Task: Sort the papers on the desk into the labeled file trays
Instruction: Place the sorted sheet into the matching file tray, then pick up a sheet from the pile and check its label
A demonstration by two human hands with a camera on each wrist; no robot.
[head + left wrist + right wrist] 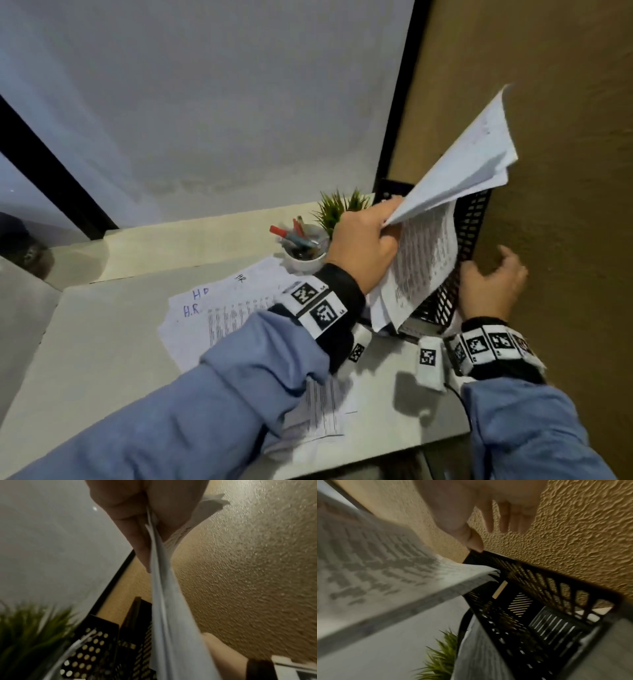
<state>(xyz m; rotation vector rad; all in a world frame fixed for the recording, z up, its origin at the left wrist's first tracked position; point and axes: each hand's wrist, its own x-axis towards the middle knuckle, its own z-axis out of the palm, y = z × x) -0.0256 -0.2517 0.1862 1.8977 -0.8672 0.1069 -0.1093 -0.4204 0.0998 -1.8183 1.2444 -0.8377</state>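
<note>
Papers, white printed sheets marked "HR" (219,308), lie spread on the pale desk (102,342) near its back edge. At the right back corner stands a black perforated file tray (474,222). The left hand (363,251) grips a sheaf of printed sheets (455,178) above it; filing seems underway. The right hand (489,284), fingers loosely spread, touches the tray's rim, likely steadying it. Next, the sheaf needs lowering in.

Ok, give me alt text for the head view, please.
The left hand grips a bundle of printed papers over a black mesh file tray against a tan wall, while the open right hand steadies the tray's side. More sheets marked HR lie on the desk.
</note>
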